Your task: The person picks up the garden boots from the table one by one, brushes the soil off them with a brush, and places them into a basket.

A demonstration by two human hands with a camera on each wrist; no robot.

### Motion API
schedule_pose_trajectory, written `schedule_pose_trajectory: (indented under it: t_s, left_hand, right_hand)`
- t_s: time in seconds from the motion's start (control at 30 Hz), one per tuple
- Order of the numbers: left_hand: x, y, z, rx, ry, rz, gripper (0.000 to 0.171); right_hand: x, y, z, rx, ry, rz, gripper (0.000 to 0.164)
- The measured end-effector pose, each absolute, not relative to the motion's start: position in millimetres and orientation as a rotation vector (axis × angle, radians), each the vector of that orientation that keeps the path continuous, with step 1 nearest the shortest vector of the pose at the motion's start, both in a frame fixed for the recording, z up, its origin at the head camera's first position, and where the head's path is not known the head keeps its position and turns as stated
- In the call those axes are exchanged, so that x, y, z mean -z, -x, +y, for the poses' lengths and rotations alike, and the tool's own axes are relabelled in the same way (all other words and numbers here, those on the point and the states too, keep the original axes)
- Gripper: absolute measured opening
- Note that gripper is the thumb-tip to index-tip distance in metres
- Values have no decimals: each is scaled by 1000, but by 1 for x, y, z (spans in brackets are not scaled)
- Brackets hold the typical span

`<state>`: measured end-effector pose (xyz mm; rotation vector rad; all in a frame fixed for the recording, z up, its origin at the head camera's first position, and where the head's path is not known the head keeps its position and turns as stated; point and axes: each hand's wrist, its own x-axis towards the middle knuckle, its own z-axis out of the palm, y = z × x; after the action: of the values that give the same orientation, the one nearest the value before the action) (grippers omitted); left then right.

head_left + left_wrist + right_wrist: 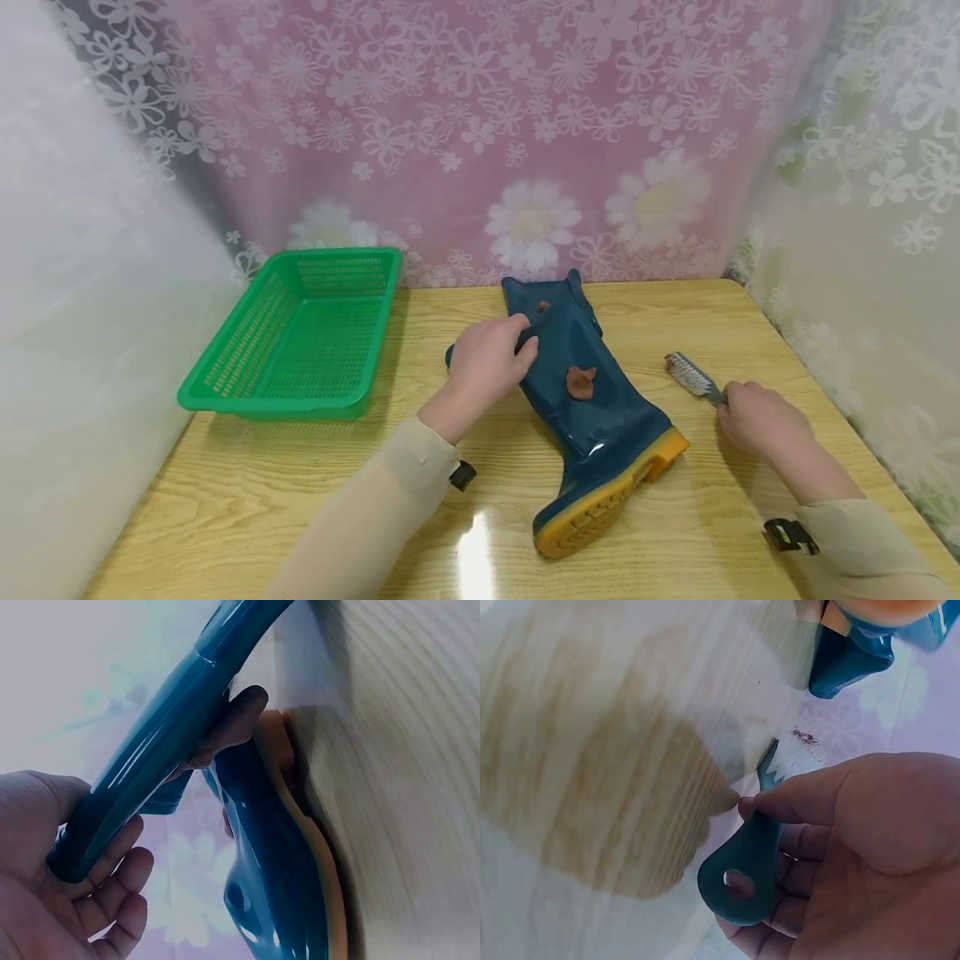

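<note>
A dark blue rubber boot (600, 417) with a yellow sole lies slanted over the table, its toe toward me. A brown smear (581, 383) clings to its shaft. My left hand (487, 354) grips the boot at the open top of the shaft; in the left wrist view the thumb lies over the blue rim. More blue boot (543, 292) shows behind, partly covered, with a brown spot on it. Off to the right, my right hand (765, 421) holds a brush (693, 379) by its grey handle. Brown residue sits at the tip of the white bristles.
A green plastic basket (363, 408) with perforated sides stands at the left of the wood-grain table (315, 500). Behind it hangs a pink flowered curtain (450, 150), and pale sheets enclose both sides.
</note>
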<state>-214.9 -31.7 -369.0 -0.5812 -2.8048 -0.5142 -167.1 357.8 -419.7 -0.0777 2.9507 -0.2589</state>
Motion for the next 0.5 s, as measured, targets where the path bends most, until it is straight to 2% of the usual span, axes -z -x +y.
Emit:
schedule_pose_trajectory:
  t_s: [0.2, 0.33, 0.5]
  left_hand:
    - [378, 206, -54, 501, 533, -2774, 29]
    - [380, 199, -70, 547, 493, -2789, 22]
    - [384, 192, -89, 651, 466, -2828, 24]
  right_hand:
    - [418, 167, 357, 297, 105, 2973, 19]
    - [411, 169, 353, 357, 137, 2984, 21]
    - [400, 173, 345, 515, 141, 2947, 30]
